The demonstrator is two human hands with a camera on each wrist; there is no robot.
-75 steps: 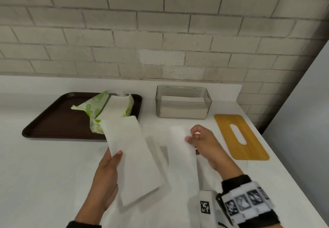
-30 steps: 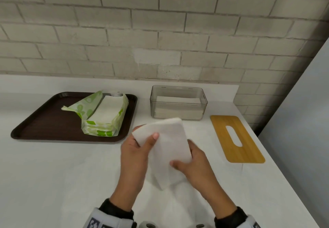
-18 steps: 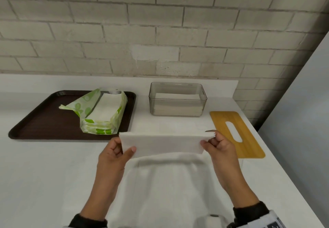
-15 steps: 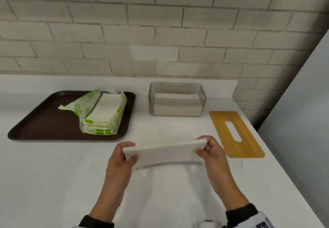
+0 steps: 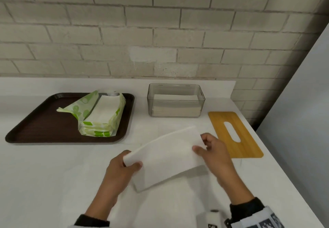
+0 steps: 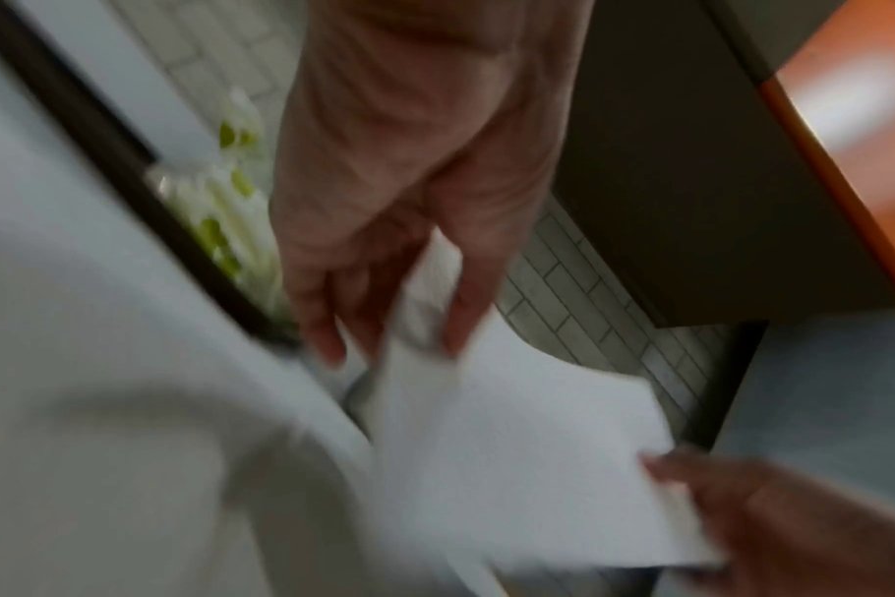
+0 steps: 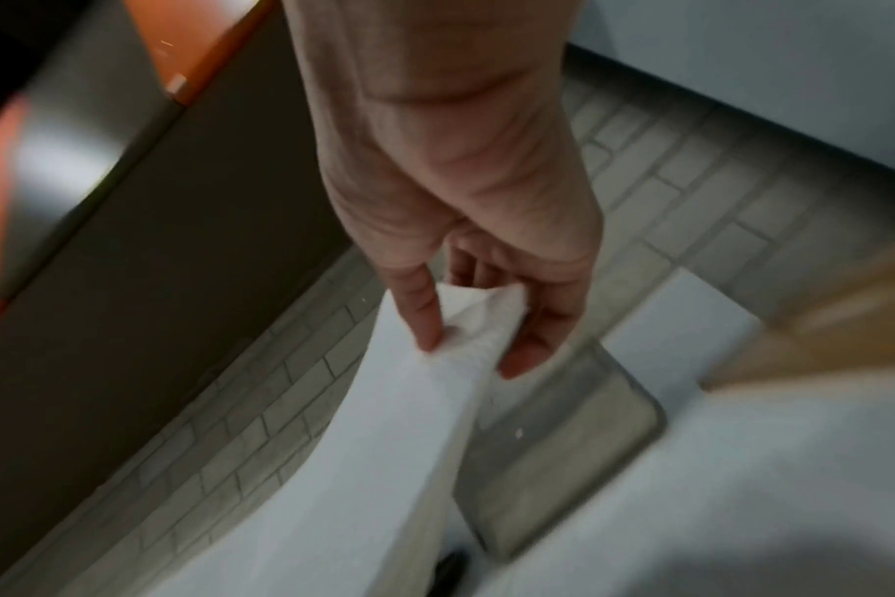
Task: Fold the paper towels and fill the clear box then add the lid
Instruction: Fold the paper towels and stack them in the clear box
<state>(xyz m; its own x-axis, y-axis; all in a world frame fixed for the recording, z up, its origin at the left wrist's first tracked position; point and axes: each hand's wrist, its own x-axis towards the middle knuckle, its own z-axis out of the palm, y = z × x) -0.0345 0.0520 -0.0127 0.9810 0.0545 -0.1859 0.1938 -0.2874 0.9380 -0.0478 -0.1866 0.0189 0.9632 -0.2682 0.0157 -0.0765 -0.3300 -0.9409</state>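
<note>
Both hands hold folded paper towel (image 5: 167, 158) above counter (image 5: 44, 174): left hand (image 5: 122, 170) grip pinches near-left corner, right hand (image 5: 213, 154) grip pinches far-right end. Clear box (image 5: 175, 101) behind, part-filled. Lid (image 5: 235, 133) flat right of box.

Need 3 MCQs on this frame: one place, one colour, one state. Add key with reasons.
1. Where is the wooden lid?
A. on the box
B. on the counter right of the box
C. on the tray

2. What colour is the tray?
A. dark brown
B. white
C. blue

3. How is the paper towel held?
A. lying flat, untouched
B. by one hand only
C. by both hands

Key: 1 B, the lid lies beside the clear box; 2 A, its rim shows dark brown; 3 C, left hand and right hand each pinch an end.
</note>
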